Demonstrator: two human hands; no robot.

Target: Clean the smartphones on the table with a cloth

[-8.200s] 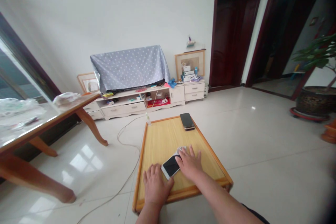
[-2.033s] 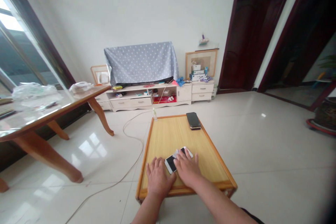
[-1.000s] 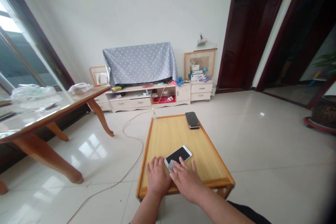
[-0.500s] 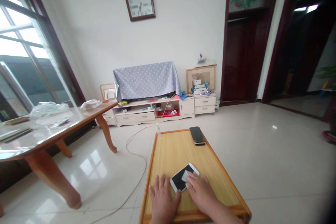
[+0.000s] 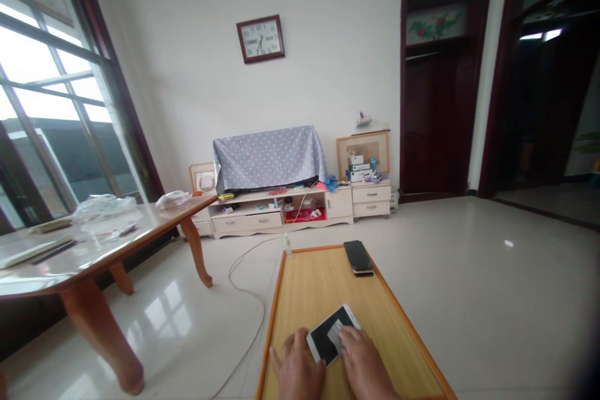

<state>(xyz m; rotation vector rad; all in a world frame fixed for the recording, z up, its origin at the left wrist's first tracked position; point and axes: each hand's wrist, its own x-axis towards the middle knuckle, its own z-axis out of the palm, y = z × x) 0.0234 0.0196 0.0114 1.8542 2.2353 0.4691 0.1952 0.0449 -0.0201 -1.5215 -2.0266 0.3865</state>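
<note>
A white phone (image 5: 323,337) with a dark screen lies on a low wooden table (image 5: 309,281) in front of me. My left hand (image 5: 295,372) rests flat on the table and touches the phone's near left corner. My right hand (image 5: 363,365) presses a small grey cloth (image 5: 335,332) onto the phone's screen. A second, dark phone (image 5: 358,257) lies at the table's far right corner.
A small bottle (image 5: 287,245) stands at the low table's far left corner. A cable (image 5: 244,290) trails over the tiled floor. A larger wooden table (image 5: 94,244) with bags stands at the left. A TV cabinet (image 5: 281,209) lines the far wall.
The head camera has tilted up, so the hands sit lower in view. My right hand with the cloth has moved up and down across the phone's screen; the left hand stays at its corner.
</note>
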